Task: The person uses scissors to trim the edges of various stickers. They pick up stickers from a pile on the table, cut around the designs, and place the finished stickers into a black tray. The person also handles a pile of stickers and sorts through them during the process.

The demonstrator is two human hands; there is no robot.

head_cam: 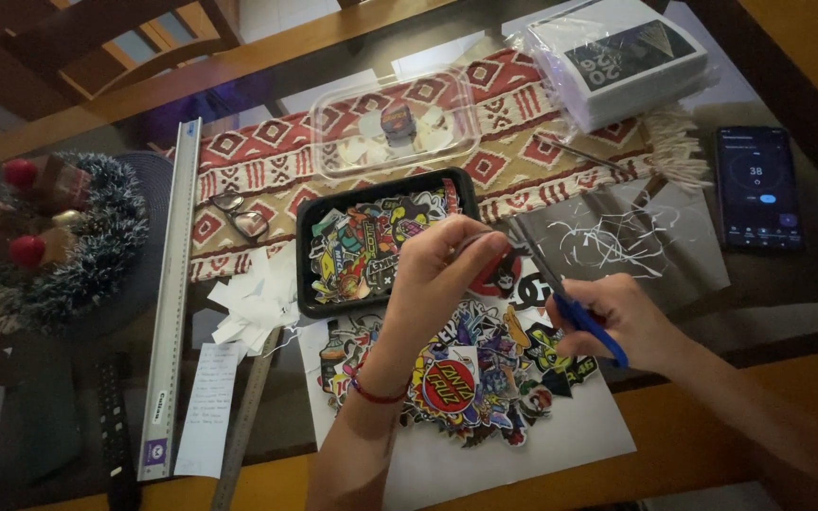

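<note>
A clear plastic-wrapped package [620, 64], white with a dark panel, lies far right on the table [769, 378]. Just right of it, nearer, a black phone [757, 188] shows a lit dark screen. Near left lies a white paper slip [207, 409] with a ruler's purple label [154, 452] beside it.

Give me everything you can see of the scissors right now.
The scissors have blue handles, plastic by the look, and long grey metal blades. The right hand grips the handles, covering most of them. The blades point up and to the left, toward a round sticker pinched in the left hand. The tips appear to meet the sticker's edge; whether the blades are parted is unclear. They are held above a sheet of colourful stickers on the table.
</note>
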